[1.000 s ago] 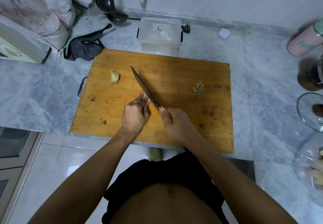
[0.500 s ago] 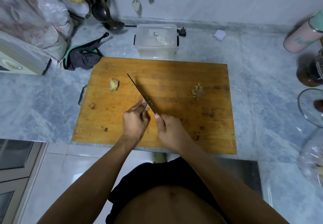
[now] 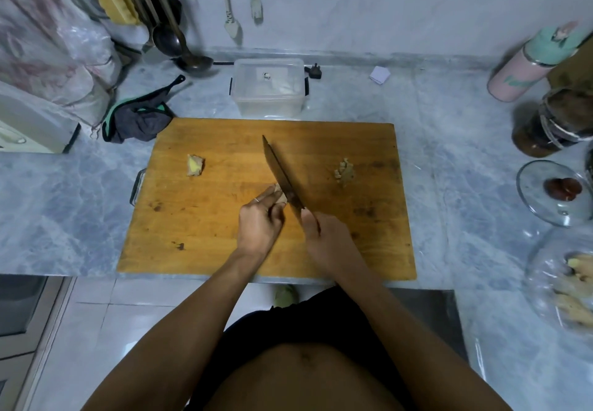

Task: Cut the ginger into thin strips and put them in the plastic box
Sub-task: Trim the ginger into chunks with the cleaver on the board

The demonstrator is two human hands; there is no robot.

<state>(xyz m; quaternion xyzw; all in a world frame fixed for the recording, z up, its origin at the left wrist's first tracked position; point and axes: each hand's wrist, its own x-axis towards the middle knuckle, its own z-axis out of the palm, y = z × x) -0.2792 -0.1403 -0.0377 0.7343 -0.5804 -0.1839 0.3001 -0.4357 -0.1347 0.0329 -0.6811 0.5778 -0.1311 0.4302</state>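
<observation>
Two hands are working near the middle of the wooden cutting board (image 3: 224, 234), so the slicing step looks to be under way. The left hand (image 3: 260, 227) is curling its fingers over a small ginger piece (image 3: 281, 195), pinning it to the board. The right hand (image 3: 324, 243) is wrapping around the handle of the knife (image 3: 280, 173), its blade lying just right of the ginger and pointing toward the board's far edge. A cut pile (image 3: 345, 171) is sitting toward the board's right side, a spare chunk (image 3: 195, 164) toward its left. Beyond the far edge, the plastic box (image 3: 269, 88) is waiting; next, thin, even cuts close to the fingertips probably call for care.
</observation>
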